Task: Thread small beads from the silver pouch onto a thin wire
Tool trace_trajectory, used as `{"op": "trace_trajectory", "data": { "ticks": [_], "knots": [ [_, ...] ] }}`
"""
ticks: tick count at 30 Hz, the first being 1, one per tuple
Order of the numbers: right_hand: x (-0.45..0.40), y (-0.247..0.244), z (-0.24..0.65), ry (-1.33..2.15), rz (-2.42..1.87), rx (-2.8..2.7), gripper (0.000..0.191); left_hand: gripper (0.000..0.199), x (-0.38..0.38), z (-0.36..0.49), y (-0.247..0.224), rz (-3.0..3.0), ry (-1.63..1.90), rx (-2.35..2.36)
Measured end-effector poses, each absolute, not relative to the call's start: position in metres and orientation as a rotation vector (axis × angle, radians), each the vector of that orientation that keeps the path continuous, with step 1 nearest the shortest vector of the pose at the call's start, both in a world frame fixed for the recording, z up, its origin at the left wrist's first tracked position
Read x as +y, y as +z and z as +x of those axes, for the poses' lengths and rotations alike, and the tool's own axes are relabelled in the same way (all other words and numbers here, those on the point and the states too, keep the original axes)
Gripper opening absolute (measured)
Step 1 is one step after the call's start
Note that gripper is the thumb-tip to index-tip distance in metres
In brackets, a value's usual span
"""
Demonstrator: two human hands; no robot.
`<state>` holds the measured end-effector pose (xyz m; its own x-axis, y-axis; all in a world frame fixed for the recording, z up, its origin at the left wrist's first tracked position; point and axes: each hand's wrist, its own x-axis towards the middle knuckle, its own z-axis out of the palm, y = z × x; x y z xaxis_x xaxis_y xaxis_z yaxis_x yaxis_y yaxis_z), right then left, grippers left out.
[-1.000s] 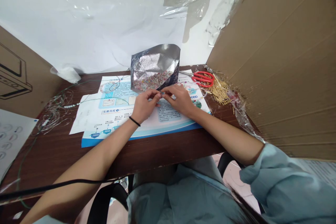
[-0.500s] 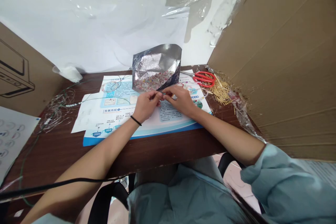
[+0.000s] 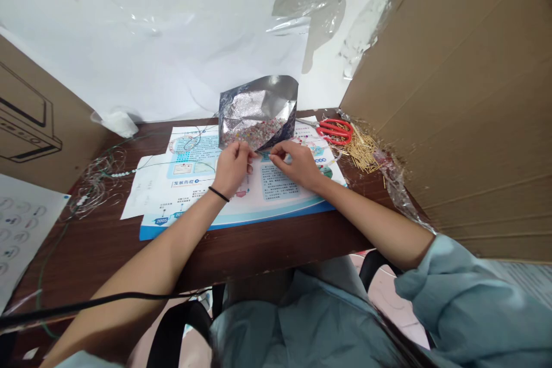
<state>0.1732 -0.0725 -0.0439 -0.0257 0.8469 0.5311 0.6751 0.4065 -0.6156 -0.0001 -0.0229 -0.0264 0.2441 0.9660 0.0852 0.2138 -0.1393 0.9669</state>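
A silver foil bag [image 3: 257, 110] of small multicoloured beads stands open on a printed blue-and-white leaflet [image 3: 280, 201]. My left hand [image 3: 233, 168] rests just below the bag's lower edge with its fingers curled together. My right hand [image 3: 294, 165] sits to its right, fingertips pinched near the bag's lower corner. Whatever the fingertips hold is too small to make out. A thin wire [image 3: 181, 161] crosses the paper towards my left hand, and its end is hidden.
Red-handled scissors [image 3: 335, 131] and a heap of thin gold pins [image 3: 363, 150] lie on the dark wooden table [image 3: 276, 247] at the right. Tangled wire [image 3: 97, 175] with white beads lies at the left. Cardboard sheets stand at both sides.
My hands have moved apart; the left has drawn back leftward and down from the right. The foil bag has shifted very little.
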Motion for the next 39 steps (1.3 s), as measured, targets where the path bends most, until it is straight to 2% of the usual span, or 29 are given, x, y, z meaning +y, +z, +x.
{"op": "trace_trajectory", "data": {
  "ticks": [4, 11, 19, 24, 28, 32, 39],
  "knots": [
    [-0.073, -0.042, 0.173, 0.332, -1.344, -1.684, 0.007, 0.024, -0.012, -0.004, -0.021, 1.253, 1.084, 0.904],
    [-0.075, -0.034, 0.174, 0.514, -1.346, -1.575, 0.008, 0.03, 0.007, -0.013, -0.026, 1.326, 1.358, 0.798],
    [-0.074, -0.034, 0.179, 0.735, -1.328, -1.611, 0.011, 0.034, 0.013, -0.026, -0.027, 1.919, 1.608, 0.997],
    [-0.072, -0.032, 0.181, 0.651, -1.346, -1.688, 0.01, 0.035, 0.008, -0.032, -0.013, 2.235, 1.605, 1.027],
    [-0.074, -0.032, 0.183, 0.503, -1.384, -1.987, 0.007, 0.038, 0.009, -0.033, -0.016, 2.315, 1.574, 1.017],
    [-0.076, -0.032, 0.185, 0.268, -1.413, -2.284, 0.008, 0.041, 0.011, -0.033, -0.02, 2.32, 1.586, 0.996],
    [-0.079, -0.025, 0.191, 0.132, -1.491, -2.429, 0.013, 0.042, 0.0, -0.022, -0.014, 2.079, 1.536, 0.813]
  ]
}}
